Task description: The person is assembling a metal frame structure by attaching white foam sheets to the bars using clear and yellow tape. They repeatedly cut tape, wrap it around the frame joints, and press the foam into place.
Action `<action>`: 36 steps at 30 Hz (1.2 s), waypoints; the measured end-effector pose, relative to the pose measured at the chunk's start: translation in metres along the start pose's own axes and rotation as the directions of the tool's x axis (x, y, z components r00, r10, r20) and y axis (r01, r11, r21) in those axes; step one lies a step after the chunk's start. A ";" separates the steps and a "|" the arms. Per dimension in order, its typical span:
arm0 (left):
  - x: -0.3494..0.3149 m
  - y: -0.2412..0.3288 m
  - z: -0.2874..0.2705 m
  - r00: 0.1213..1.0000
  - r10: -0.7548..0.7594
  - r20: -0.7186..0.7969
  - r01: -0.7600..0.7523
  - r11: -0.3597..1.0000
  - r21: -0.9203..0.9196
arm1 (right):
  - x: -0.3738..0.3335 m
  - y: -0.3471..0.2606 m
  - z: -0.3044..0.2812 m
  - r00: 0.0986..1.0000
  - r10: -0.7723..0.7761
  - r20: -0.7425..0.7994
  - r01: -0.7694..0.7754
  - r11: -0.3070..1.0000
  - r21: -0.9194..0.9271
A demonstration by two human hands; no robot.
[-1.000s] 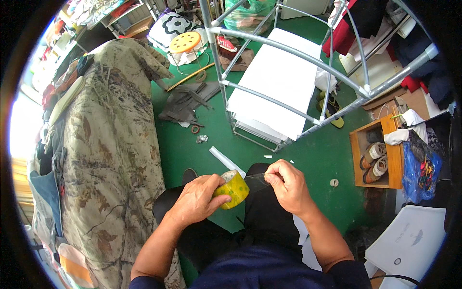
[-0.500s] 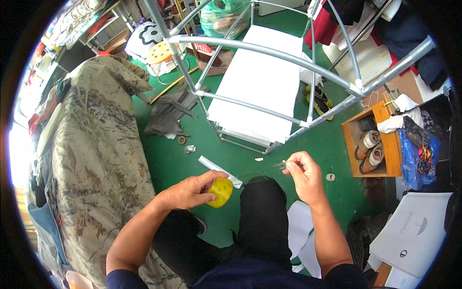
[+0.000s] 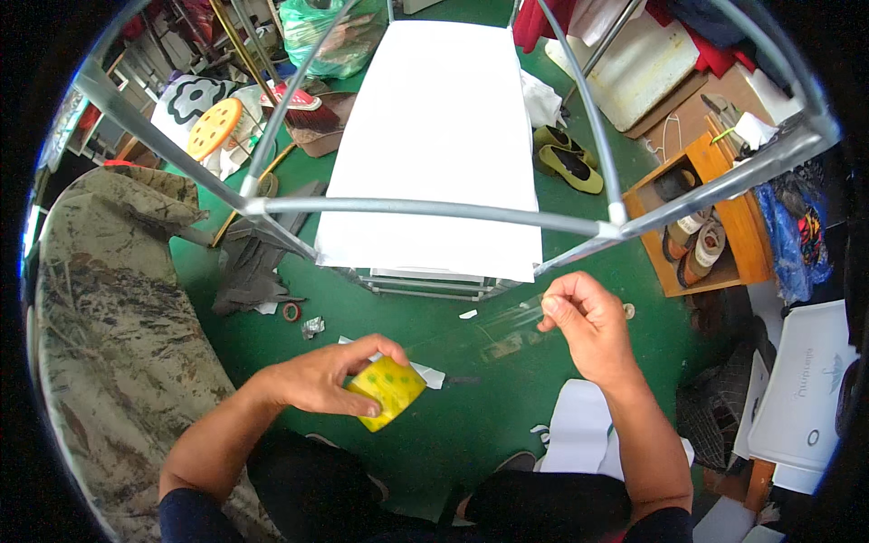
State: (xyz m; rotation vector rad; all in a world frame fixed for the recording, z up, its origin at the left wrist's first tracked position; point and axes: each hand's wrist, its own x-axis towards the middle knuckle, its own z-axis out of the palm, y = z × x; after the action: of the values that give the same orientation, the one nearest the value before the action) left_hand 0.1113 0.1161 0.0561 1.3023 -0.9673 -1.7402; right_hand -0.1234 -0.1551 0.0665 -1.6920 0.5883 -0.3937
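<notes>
My left hand (image 3: 335,380) grips a roll of clear tape (image 3: 389,395) whose core shows yellow with green dots. From the roll a transparent strip of tape (image 3: 507,333) stretches across to my right hand (image 3: 587,326). There my thumb and fingers pinch its free end. Beyond both hands stands a grey metal tube frame (image 3: 434,210). White sheets (image 3: 434,136) lie on it, their near edge just past the strip.
A camouflage cloth (image 3: 109,353) covers something bulky on the left. To the right stands a wooden box (image 3: 747,226) with shoes in it. Green slip-on shoes (image 3: 572,167), white paper (image 3: 579,425) and a grey cloth (image 3: 249,262) lie on the green floor (image 3: 434,326).
The tape strip is longer now, with my hands farther apart. My left hand has moved left and slightly down with the roll. The view has shifted, and the frame appears closer.
</notes>
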 end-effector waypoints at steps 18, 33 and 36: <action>-0.046 0.022 -0.049 0.659 0.387 -0.645 0.286 0.664 0.690 | 0.005 0.047 0.048 0.946 -0.025 -0.324 0.111 0.962 0.251; -0.028 0.009 -0.055 0.589 0.448 -0.673 0.298 0.653 0.696 | 0.012 0.059 0.051 0.923 -0.053 -0.380 0.139 0.969 0.204; -0.034 -0.013 -0.054 0.644 0.371 -0.669 0.229 0.741 0.631 | 0.004 0.067 0.044 0.952 -0.098 -0.290 0.150 0.975 0.165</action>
State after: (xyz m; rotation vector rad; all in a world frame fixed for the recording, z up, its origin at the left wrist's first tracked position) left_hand 0.1687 0.1446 0.0475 2.1740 -1.1125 -0.5312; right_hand -0.1069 -0.1312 -0.0085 -1.5077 0.6306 -0.7661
